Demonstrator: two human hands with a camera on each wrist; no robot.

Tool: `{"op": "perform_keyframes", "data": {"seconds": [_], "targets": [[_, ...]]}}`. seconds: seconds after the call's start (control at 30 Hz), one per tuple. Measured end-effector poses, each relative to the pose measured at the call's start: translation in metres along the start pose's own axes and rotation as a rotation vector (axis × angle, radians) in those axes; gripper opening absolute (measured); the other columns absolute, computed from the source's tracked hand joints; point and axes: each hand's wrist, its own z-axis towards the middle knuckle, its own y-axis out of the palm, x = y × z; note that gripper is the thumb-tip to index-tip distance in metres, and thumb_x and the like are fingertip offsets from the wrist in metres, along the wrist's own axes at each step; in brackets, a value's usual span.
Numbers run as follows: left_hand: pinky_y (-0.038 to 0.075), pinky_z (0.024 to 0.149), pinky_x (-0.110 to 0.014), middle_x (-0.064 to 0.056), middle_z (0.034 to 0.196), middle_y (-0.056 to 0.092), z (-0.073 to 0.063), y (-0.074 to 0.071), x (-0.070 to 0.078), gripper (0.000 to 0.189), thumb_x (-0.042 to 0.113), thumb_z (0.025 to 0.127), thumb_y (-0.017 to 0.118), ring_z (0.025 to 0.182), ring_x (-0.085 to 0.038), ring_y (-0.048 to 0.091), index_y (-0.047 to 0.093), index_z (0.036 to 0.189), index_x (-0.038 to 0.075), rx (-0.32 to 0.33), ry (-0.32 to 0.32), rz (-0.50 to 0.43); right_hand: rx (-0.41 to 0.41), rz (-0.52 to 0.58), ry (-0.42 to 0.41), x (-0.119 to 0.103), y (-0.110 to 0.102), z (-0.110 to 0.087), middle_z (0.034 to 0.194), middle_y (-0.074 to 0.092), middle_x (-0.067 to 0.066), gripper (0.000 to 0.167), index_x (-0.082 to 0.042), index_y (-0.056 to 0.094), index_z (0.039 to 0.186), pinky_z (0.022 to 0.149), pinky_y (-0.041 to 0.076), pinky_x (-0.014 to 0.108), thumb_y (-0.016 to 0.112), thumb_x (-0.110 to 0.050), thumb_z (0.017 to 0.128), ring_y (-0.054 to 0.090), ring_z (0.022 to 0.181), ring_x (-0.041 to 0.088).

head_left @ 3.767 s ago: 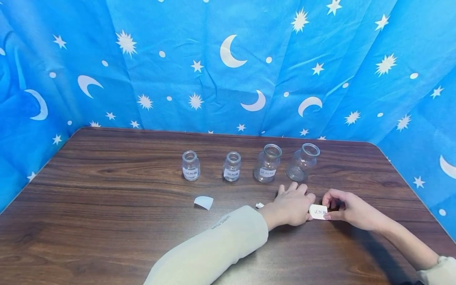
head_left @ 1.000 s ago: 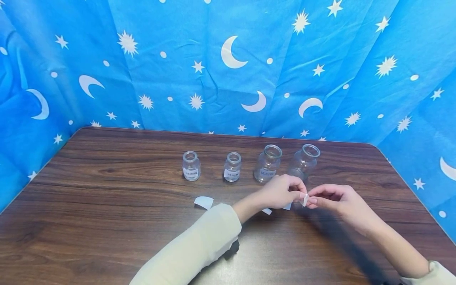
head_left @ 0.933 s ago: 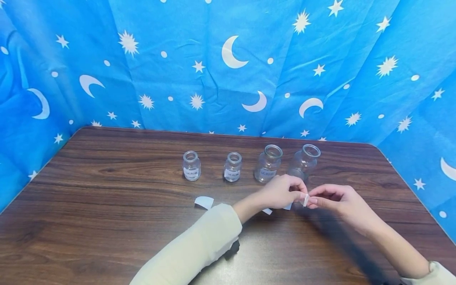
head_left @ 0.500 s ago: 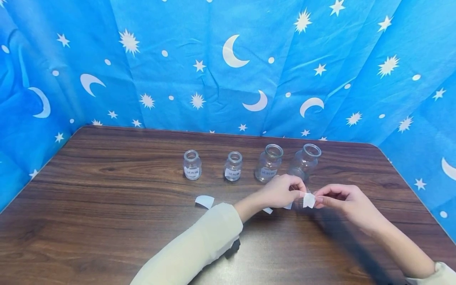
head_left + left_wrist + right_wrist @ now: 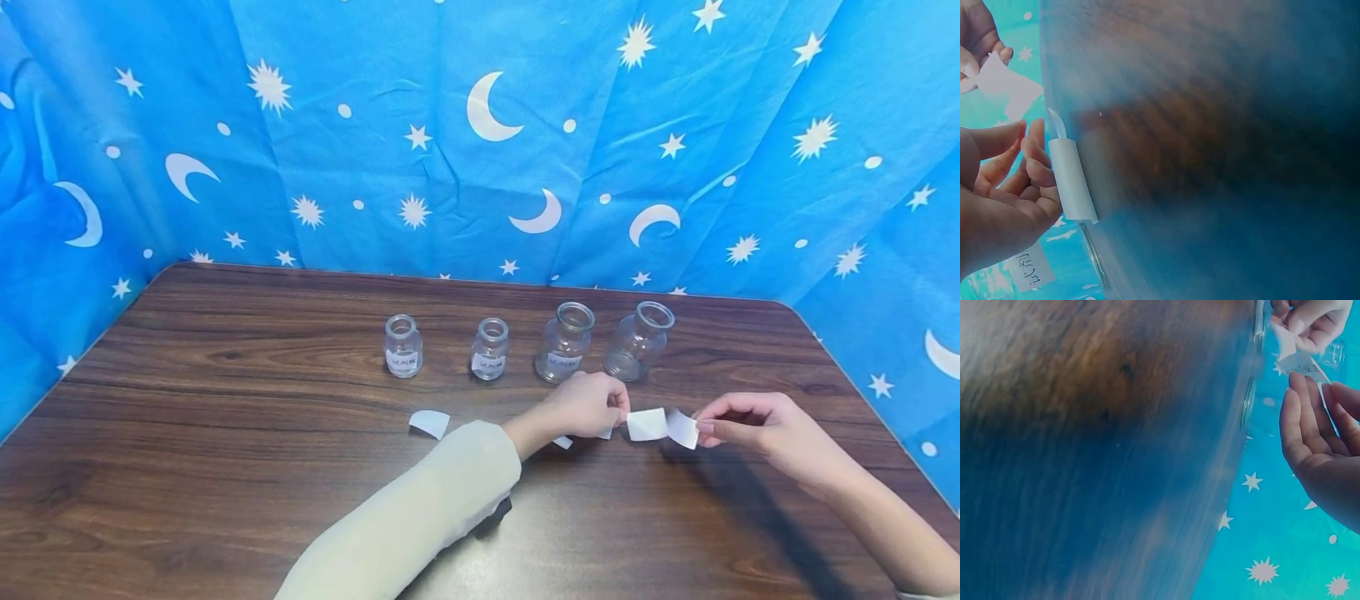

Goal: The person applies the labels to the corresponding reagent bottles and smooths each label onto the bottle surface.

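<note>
Between both hands, above the table, is a white paper label being split from its backing. My left hand (image 5: pixel 588 402) pinches the flat white backing piece (image 5: pixel 647 425) by its left edge. With thumb and fingertips my right hand (image 5: pixel 772 437) pinches the curved label piece (image 5: pixel 682 430) at its right edge; marks like handwriting show on it in the right wrist view. The two pieces meet or overlap at the middle. Just behind the left hand stand a large labelled glass bottle (image 5: pixel 564 343) and a large bottle without a label (image 5: pixel 637 343).
Two small labelled glass bottles, one at far left (image 5: pixel 402 348) and one beside it (image 5: pixel 490 350), stand in the same row. A curled paper scrap (image 5: pixel 430 423) lies in front, with further scraps partly hidden by the left hand. A starry blue cloth (image 5: pixel 375 150) hangs behind the table (image 5: pixel 225 433).
Earlier the hands met over one small folded paper; now they have drawn apart, the right hand moving right, and the paper has opened into two white pieces between them.
</note>
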Motion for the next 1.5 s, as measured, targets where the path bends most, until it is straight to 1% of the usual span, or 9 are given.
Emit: {"op": "perform_keyframes", "data": {"seconds": [0.2, 0.4, 0.6, 0.7, 0.8, 0.97, 1.2, 1.4, 1.5], "targets": [[0.035, 0.058, -0.017, 0.011, 0.07, 0.055, 0.0, 0.001, 0.001, 0.008, 0.019, 0.086, 0.06, 0.066, -0.006, 0.049, 0.061, 0.078, 0.019, 0.0, -0.037, 0.086, 0.003, 0.011, 0.022, 0.003, -0.003, -0.002, 0.079, 0.067, 0.007, 0.01, 0.003, 0.064, 0.093, 0.065, 0.051, 0.027, 0.057, -0.001, 0.088, 0.064, 0.072, 0.019], [0.037, 0.062, -0.018, 0.01, 0.073, 0.057, -0.003, 0.0, 0.005, 0.008, 0.024, 0.087, 0.059, 0.07, -0.006, 0.05, 0.065, 0.086, 0.019, -0.014, -0.067, 0.137, 0.032, 0.005, 0.023, 0.003, -0.001, -0.001, 0.078, 0.067, 0.007, 0.01, 0.004, 0.063, 0.093, 0.065, 0.051, 0.027, 0.056, -0.002, 0.088, 0.064, 0.072, 0.019], [0.038, 0.061, -0.017, 0.011, 0.075, 0.06, -0.009, -0.005, 0.01, 0.011, 0.025, 0.088, 0.059, 0.068, -0.003, 0.052, 0.066, 0.092, 0.018, 0.035, -0.019, 0.131, 0.083, -0.006, 0.008, 0.0, 0.003, 0.002, 0.078, 0.067, 0.008, 0.01, 0.003, 0.063, 0.093, 0.064, 0.05, 0.027, 0.057, -0.003, 0.088, 0.064, 0.071, 0.02], [0.038, 0.063, -0.014, 0.012, 0.077, 0.06, -0.011, -0.009, 0.011, 0.011, 0.023, 0.088, 0.059, 0.07, -0.001, 0.051, 0.067, 0.093, 0.017, 0.09, 0.042, 0.074, 0.098, 0.002, -0.003, -0.003, 0.004, 0.004, 0.078, 0.067, 0.008, 0.01, 0.004, 0.062, 0.094, 0.064, 0.05, 0.027, 0.056, -0.002, 0.089, 0.064, 0.071, 0.02], [0.037, 0.062, -0.012, 0.012, 0.076, 0.06, -0.012, -0.014, 0.012, 0.01, 0.02, 0.088, 0.059, 0.068, 0.001, 0.05, 0.068, 0.093, 0.016, 0.13, 0.083, -0.04, 0.104, 0.021, -0.013, -0.007, 0.006, 0.006, 0.079, 0.067, 0.008, 0.011, 0.006, 0.061, 0.095, 0.065, 0.051, 0.028, 0.054, -0.002, 0.089, 0.064, 0.072, 0.021], [0.037, 0.06, -0.011, 0.01, 0.08, 0.063, -0.014, -0.016, 0.018, 0.013, 0.016, 0.088, 0.06, 0.065, 0.002, 0.05, 0.067, 0.098, 0.012, 0.115, 0.099, -0.191, 0.109, 0.05, -0.037, -0.015, 0.01, 0.012, 0.079, 0.067, 0.009, 0.013, 0.007, 0.061, 0.095, 0.066, 0.051, 0.028, 0.055, -0.003, 0.09, 0.064, 0.073, 0.02], [0.039, 0.063, -0.012, 0.01, 0.085, 0.064, -0.017, -0.015, 0.02, 0.015, 0.016, 0.088, 0.06, 0.068, 0.0, 0.052, 0.067, 0.101, 0.012, 0.09, 0.09, -0.254, 0.086, 0.114, -0.098, -0.021, 0.019, 0.019, 0.084, 0.067, 0.009, 0.014, 0.009, 0.06, 0.098, 0.07, 0.051, 0.026, 0.055, 0.001, 0.089, 0.065, 0.077, 0.02], [0.04, 0.069, -0.01, 0.007, 0.09, 0.066, -0.012, -0.014, 0.015, 0.02, 0.018, 0.088, 0.06, 0.073, 0.004, 0.056, 0.065, 0.105, 0.01, 0.098, 0.123, -0.245, 0.017, 0.263, -0.186, -0.021, 0.022, 0.022, 0.093, 0.067, 0.014, 0.021, 0.017, 0.053, 0.108, 0.072, 0.051, 0.032, 0.049, 0.007, 0.089, 0.065, 0.084, 0.023], [0.04, 0.069, -0.01, 0.007, 0.089, 0.066, -0.01, -0.014, 0.014, 0.019, 0.018, 0.088, 0.06, 0.075, 0.004, 0.055, 0.066, 0.104, 0.01, 0.105, 0.111, -0.251, 0.03, 0.235, -0.164, -0.021, 0.022, 0.022, 0.094, 0.067, 0.014, 0.022, 0.015, 0.054, 0.108, 0.071, 0.051, 0.031, 0.051, 0.005, 0.09, 0.065, 0.084, 0.023]]}}
